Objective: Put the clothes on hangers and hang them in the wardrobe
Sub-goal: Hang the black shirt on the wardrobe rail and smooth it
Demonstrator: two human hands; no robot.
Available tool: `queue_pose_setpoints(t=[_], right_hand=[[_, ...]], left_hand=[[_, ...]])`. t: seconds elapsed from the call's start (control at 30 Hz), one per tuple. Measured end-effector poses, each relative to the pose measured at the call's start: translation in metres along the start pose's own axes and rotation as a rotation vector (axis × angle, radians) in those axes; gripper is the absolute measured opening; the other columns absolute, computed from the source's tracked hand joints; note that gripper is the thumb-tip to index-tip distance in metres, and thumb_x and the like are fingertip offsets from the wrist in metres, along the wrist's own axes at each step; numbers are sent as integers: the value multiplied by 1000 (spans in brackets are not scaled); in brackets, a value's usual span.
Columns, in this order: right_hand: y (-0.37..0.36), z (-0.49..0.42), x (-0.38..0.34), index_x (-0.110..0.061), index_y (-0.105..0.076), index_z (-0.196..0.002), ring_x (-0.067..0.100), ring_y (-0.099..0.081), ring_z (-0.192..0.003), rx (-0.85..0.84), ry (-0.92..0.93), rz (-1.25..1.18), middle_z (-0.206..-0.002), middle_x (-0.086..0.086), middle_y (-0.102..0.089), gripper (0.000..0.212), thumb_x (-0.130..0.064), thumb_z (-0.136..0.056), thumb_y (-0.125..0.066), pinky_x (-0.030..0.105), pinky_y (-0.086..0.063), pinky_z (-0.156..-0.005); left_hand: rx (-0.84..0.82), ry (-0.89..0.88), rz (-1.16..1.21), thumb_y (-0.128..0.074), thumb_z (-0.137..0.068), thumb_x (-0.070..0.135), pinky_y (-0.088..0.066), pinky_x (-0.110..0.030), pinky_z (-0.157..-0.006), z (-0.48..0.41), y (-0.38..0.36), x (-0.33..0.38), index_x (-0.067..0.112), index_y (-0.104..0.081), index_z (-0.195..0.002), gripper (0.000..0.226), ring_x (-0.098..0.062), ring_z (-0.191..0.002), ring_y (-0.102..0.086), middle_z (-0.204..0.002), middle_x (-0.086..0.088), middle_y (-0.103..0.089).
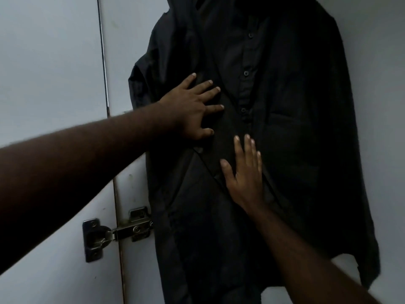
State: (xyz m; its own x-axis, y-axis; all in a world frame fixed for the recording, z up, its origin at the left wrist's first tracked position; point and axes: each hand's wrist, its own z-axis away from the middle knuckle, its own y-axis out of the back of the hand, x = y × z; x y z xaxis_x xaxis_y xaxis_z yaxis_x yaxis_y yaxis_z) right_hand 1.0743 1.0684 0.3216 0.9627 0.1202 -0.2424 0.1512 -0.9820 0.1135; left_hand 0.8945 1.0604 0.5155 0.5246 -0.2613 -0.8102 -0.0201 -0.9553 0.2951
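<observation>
The black shirt (274, 128) hangs inside the wardrobe, flat against its pale back wall (131, 51), with its long axis running top to bottom. Its button placket (246, 73) goes down the middle, and the collar end is cut off by the top edge, so the hanger is not visible. Both hands lie on the front of the cloth. The left hand (192, 106) comes from the left and presses on the left front panel, fingers straight and spread apart, holding nothing. The right hand (245, 172) comes from below, lower on the shirt, fingers straight and pointing up along the garment, also only touching. The left hand is higher and nearer to the placket's upper buttons. It seems the person is smoothing the shirt. At the lower left a metal door hinge (109, 233) joins the wardrobe door (43, 73).
</observation>
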Motion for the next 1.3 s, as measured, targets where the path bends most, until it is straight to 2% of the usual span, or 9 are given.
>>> queue_pose_setpoints(t=[0.17,0.4,0.5,0.57,0.67,0.83,1.0,1.13,1.3], right_hand=[[-6,100,60,-21,-15,-155,17,-9,-151,-24,-267,-5,-163,2,-12,73,-65,-98,-12,50,-15,-120],[25,115,79,-34,-1,-153,5,2,-148,-250,-278,-2,-161,-9,2,86,-83,-83,-4,31,0,-121],[54,99,84,-35,-21,-153,-1,-13,-142,-362,-268,-25,-155,-18,-12,97,-91,-75,-10,27,-13,-118],[80,76,89,-29,-51,-141,2,-36,-135,-400,-236,-52,-150,-10,-40,83,-83,-83,-27,22,-27,-113],[123,26,97,-22,-73,-102,3,-61,-104,-244,-107,5,-111,-4,-69,42,-57,-92,-51,24,-47,-93],[202,-76,97,-19,-66,-77,9,-62,-65,116,-94,92,-68,-8,-66,27,-44,-87,-60,27,-48,-63],[249,-175,109,-9,-66,-85,24,-66,-88,104,-363,-20,-86,6,-70,32,-40,-92,-62,39,-53,-86],[251,-210,116,3,-55,-126,38,-58,-114,-60,-590,-232,-123,26,-59,72,-60,-92,-53,49,-45,-99],[237,-218,132,-14,-35,-149,33,-52,-123,-238,-728,-447,-140,17,-51,91,-77,-84,-43,50,-43,-102]], left_hand=[[-56,48,-12,-41,-86,65,2,-56,-118,-3,6,11,32,-19,-153,79,-26,-150,-1,-163,-7,-4],[-9,230,12,-54,-85,53,-20,-65,-111,-18,31,57,11,-45,-135,66,-38,-134,-34,-143,-19,-38],[179,159,123,-49,-90,43,-24,-60,-111,-34,42,71,12,-49,-126,48,-34,-125,-42,-133,-16,-45],[304,51,170,-48,-90,43,-24,-58,-112,-53,48,78,12,-48,-126,48,-33,-128,-40,-134,-16,-44],[413,-46,215,-50,-88,48,-19,-56,-116,-90,59,89,14,-44,-137,60,-33,-141,-28,-147,-18,-36],[432,1,225,-36,-95,56,-6,-54,-120,-144,76,92,21,-24,-152,68,-28,-150,-6,-161,-16,-13],[411,32,220,-28,-97,60,-1,-54,-120,-169,71,91,23,-15,-155,70,-27,-150,0,-162,-14,-6],[390,10,211,-26,-97,61,1,-53,-120,-171,60,90,23,-12,-155,71,-25,-150,1,-163,-13,-4],[374,5,173,-25,-97,60,1,-54,-119,-168,53,86,24,-13,-155,69,-26,-150,0,-163,-13,-4]])
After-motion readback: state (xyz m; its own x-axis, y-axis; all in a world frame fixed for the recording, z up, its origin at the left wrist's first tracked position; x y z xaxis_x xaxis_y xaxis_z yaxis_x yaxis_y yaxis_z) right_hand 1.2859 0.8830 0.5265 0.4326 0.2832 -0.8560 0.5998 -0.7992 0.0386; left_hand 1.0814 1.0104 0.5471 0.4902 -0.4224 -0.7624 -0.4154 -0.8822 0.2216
